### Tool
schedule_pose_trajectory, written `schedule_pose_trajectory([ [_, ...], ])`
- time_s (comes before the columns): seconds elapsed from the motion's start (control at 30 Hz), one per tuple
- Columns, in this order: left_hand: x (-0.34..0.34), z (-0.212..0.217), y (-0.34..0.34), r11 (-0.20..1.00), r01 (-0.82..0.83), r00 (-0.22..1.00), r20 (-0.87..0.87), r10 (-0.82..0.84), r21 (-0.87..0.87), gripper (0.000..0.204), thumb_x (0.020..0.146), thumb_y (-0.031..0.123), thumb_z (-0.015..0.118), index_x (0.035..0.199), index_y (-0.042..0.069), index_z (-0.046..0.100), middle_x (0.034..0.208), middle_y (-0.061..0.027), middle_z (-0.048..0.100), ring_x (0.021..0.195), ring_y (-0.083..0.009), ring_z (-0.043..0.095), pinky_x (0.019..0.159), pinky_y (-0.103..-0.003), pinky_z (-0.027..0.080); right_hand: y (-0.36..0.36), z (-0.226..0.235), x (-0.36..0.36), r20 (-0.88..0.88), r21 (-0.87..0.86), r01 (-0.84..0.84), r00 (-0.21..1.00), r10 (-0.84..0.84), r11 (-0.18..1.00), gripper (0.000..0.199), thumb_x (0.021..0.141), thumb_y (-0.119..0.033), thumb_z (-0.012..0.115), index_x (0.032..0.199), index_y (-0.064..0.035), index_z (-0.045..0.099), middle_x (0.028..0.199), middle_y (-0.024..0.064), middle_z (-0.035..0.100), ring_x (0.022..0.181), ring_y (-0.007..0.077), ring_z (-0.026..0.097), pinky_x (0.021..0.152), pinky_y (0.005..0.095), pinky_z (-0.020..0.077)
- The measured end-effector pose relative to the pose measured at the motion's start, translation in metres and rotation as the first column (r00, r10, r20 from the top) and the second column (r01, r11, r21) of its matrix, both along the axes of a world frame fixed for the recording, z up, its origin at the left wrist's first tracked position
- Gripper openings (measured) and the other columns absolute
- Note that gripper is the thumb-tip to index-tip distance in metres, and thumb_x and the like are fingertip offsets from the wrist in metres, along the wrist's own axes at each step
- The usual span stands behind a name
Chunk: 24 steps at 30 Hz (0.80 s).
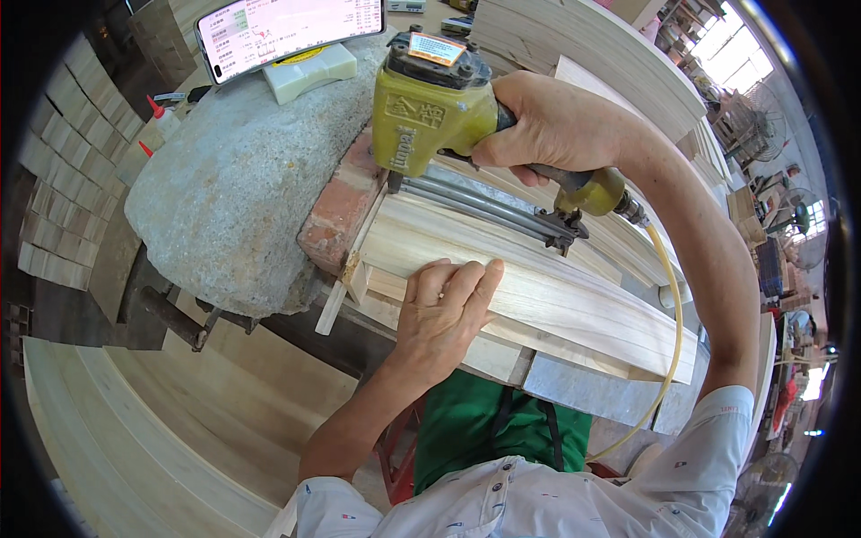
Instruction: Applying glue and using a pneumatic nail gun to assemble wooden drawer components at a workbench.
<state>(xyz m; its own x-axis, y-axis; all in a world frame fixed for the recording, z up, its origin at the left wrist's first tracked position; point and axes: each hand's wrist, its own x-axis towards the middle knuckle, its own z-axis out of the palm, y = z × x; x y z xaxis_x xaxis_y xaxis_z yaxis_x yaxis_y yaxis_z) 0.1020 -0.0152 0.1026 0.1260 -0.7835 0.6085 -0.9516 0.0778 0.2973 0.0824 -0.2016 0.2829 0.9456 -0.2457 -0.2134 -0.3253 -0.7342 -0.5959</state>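
My right hand (560,125) is closed round the handle of a yellow-green pneumatic nail gun (421,112). The gun's nose rests at the far left end of a long pale wooden board (529,273), and a yellow air hose (671,305) trails from its handle. My left hand (444,314) lies on the board's near edge, fingers bent over its top and the thumb side hidden. Beneath the board are more wooden strips (556,341), forming a long box-like shape. Its left end butts against a red brick (341,220).
A large grey stone (242,188) stands behind the brick, with a propped phone (287,36) on a pale green holder (309,72). Stacked wood blocks (67,161) are at far left. Curved boards (161,430) lie lower left. A board stack (583,54) rises at the back.
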Motion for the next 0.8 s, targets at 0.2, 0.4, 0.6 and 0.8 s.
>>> schedule_pose_trajectory([
  [0.2, -0.002, -0.003, 0.004, 1.0, 0.011, 1.0, -0.013, -0.011, -0.01, 0.074, 0.06, 0.02, 0.079, 0.128, 0.008, 0.054, 0.112, -0.0021, 0.046, 0.102, -0.0228, 0.044, 0.091, -0.036, 0.038, 0.008, 0.016, -0.029, 0.075, -0.018, 0.056, 0.996, -0.055, 0.998, 0.024, 0.077, -0.022, 0.064, 0.078, 0.0023, 0.06, 0.055, 0.0055, 0.056, 0.047, 0.0105, 0.055, 0.045, 0.0254, 0.0439],
  [0.4, -0.003, -0.003, 0.005, 0.999, 0.022, 1.0, -0.009, -0.023, -0.036, 0.075, 0.059, 0.017, 0.08, 0.128, 0.008, 0.054, 0.113, -0.0035, 0.05, 0.102, -0.0245, 0.046, 0.092, -0.037, 0.038, 0.017, 0.067, -0.143, 0.195, -0.121, 0.375, 0.917, -0.349, 0.919, 0.029, 0.078, -0.021, 0.068, 0.089, 0.0045, 0.06, 0.063, 0.0024, 0.056, 0.05, 0.0078, 0.055, 0.046, 0.0214, 0.0457],
  [0.6, 0.008, -0.012, 0.006, 0.993, -0.028, 0.999, -0.037, 0.032, 0.114, 0.06, 0.07, 0.01, 0.068, 0.129, 0.009, 0.056, 0.116, -0.0105, 0.052, 0.113, -0.0291, 0.045, 0.1, -0.043, 0.033, 0.049, 0.081, -0.302, 0.27, -0.201, 0.805, 0.593, -0.758, 0.558, 0.026, 0.08, -0.017, 0.067, 0.09, 0.0051, 0.061, 0.063, 0.0027, 0.058, 0.052, 0.0083, 0.056, 0.05, 0.0231, 0.045],
  [0.8, -0.004, 0.012, 0.003, 0.984, -0.019, 1.0, 0.008, 0.018, 0.18, 0.057, 0.076, 0.002, 0.07, 0.131, 0.008, 0.054, 0.118, -0.0118, 0.048, 0.111, -0.0287, 0.044, 0.098, -0.039, 0.035, 0.074, 0.027, -0.463, 0.286, 0.022, 0.979, 0.19, -0.939, 0.204, 0.021, 0.081, -0.016, 0.066, 0.087, 0.0026, 0.058, 0.062, 0.0024, 0.056, 0.048, 0.0082, 0.053, 0.044, 0.0231, 0.0425],
])
